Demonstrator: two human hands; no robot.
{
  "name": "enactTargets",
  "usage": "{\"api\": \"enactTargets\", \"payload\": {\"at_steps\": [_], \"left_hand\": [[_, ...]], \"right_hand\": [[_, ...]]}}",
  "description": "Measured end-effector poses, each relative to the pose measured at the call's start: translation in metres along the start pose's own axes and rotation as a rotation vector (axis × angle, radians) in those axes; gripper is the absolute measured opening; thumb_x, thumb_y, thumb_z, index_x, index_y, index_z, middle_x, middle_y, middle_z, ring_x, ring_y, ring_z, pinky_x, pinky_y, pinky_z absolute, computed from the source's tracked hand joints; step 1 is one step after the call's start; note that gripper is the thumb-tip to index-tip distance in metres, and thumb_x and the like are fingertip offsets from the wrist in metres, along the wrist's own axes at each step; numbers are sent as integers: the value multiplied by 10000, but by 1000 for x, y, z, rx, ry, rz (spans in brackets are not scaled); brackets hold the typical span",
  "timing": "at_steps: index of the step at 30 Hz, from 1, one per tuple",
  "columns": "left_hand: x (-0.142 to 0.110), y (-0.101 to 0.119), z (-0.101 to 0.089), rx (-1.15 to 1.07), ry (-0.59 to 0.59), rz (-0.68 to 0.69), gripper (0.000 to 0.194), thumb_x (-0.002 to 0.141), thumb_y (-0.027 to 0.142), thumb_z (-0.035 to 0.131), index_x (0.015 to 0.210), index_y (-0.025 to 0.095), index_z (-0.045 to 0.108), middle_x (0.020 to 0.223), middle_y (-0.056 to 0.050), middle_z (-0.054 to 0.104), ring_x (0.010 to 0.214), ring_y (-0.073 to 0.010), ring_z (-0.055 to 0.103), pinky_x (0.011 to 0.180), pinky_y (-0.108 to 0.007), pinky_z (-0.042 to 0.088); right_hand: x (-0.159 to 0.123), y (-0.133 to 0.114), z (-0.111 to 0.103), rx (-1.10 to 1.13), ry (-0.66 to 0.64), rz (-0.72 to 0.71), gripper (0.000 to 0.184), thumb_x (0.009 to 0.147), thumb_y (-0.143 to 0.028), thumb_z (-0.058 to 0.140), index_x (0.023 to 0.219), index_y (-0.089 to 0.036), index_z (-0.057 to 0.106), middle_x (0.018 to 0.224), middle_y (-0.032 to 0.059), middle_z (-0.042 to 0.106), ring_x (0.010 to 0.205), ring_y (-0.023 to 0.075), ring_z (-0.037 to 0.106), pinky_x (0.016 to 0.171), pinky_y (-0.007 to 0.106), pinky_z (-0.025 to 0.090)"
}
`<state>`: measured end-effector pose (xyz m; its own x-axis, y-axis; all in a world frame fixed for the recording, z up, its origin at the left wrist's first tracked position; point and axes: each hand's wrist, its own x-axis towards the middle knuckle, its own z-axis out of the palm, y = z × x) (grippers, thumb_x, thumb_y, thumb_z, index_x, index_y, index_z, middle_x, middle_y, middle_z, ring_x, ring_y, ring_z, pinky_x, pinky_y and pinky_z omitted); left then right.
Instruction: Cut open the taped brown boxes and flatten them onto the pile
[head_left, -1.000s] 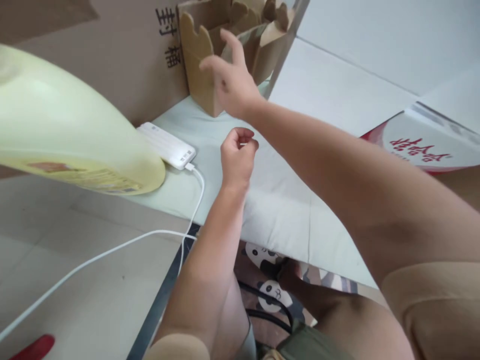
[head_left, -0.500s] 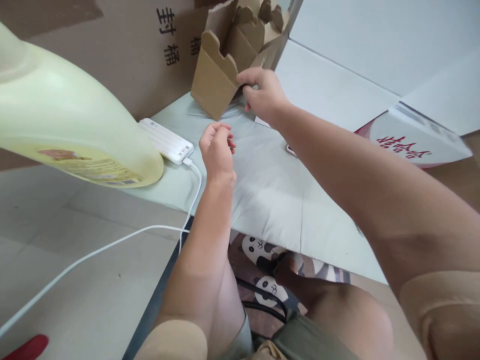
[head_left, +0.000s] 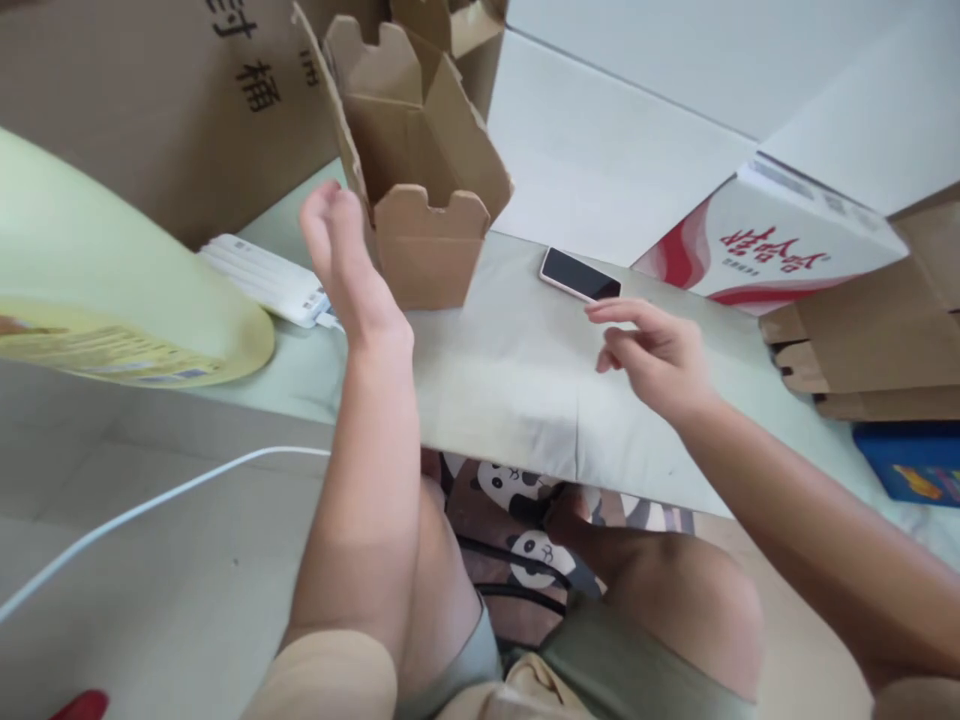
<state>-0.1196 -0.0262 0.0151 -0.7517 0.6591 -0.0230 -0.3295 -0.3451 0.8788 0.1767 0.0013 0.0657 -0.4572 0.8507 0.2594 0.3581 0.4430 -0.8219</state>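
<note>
An open brown cardboard box (head_left: 431, 260) with notched flaps stands upright on the cloth-covered table (head_left: 510, 380). My left hand (head_left: 345, 250) is at the box's left side, its fingers stretched out and pointing away from me; whether they press on the cardboard I cannot tell. To the right, my right hand (head_left: 652, 350) hovers over the table with its fingers apart and nothing in them. Just beyond its fingertips lies a phone (head_left: 581, 275) with a dark screen. A white power bank (head_left: 262, 280) with a cable plugged in lies left of my left hand.
A large pale yellow bottle (head_left: 127, 270) leans in from the left. Behind stands a big carton (head_left: 150, 120) with printed characters. At the right are a white and red box (head_left: 780, 240), folded cardboard (head_left: 885, 330) and a blue package (head_left: 915, 465). A white cable (head_left: 172, 510) hangs across the left.
My right hand has left the cardboard box and moved right and towards me. My left hand has moved to the box's left side with fingers extended. The box now sits more upright.
</note>
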Motion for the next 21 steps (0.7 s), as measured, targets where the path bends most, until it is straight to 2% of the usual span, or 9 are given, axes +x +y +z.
{"api": "enactTargets", "payload": {"at_steps": [2,4,7,8,10,12,15,18,21], "left_hand": [[-1,-10,11,33,10,227,261,998,431,635,1228,333,560,1368,78,631,1416,-181,535,1140,-338,467],[1,-22,17,31,-11,345,293,982,459,649,1209,304,548,1338,27,641,1367,-193,569,1144,-344,464],[8,-37,16,3,-49,332,375,974,555,628,1228,290,550,1309,2,657,1398,-233,549,1126,-375,473],[9,-40,14,1,-75,313,390,972,589,621,1234,307,564,1316,14,663,1438,-244,520,1133,-384,466],[11,-39,10,10,-91,273,375,974,625,602,1227,347,598,1363,52,660,1515,-252,448,1169,-407,430],[11,-33,8,19,0,225,321,1010,591,549,1228,365,618,1440,82,623,1550,-247,398,1215,-451,367],[10,-22,10,-15,107,142,390,1094,550,328,1294,347,594,1539,76,556,1557,-223,374,1259,-501,271],[7,-20,16,-59,-46,81,541,1090,617,235,1277,269,605,1501,-15,605,1478,-250,476,1211,-492,348],[-6,-30,30,-49,-317,116,559,977,719,498,1142,225,704,1302,-82,717,1320,-296,618,1112,-452,464]], "right_hand": [[13,-3,18,24,-64,-104,178,909,-215,602,961,-254,767,1313,55,717,582,82,660,582,307,631],[40,-13,41,-7,-116,-226,208,919,-195,597,1046,-254,751,1488,57,619,744,113,715,698,323,666],[86,-29,77,-133,-242,-298,240,913,-117,613,1086,-237,729,1606,61,496,1184,203,694,947,355,649],[97,-32,85,-175,-268,-300,238,911,-96,607,1075,-220,727,1617,70,478,1247,220,666,987,372,636],[107,-31,93,-210,-247,-305,209,917,-87,592,1030,-203,726,1517,80,570,1206,226,681,988,389,632],[96,-26,83,-174,-174,-329,187,946,-131,571,981,-210,737,1337,72,686,1064,210,722,916,380,644],[46,-15,41,-104,-39,-383,200,947,-186,577,867,-234,754,1086,55,767,949,209,740,804,364,642],[-17,-1,-5,-92,105,-395,207,906,-189,632,744,-250,746,854,48,758,878,232,747,731,382,630],[-66,15,-30,-66,258,-288,220,893,-178,633,715,-244,743,758,52,717,803,236,739,596,349,586]]}}
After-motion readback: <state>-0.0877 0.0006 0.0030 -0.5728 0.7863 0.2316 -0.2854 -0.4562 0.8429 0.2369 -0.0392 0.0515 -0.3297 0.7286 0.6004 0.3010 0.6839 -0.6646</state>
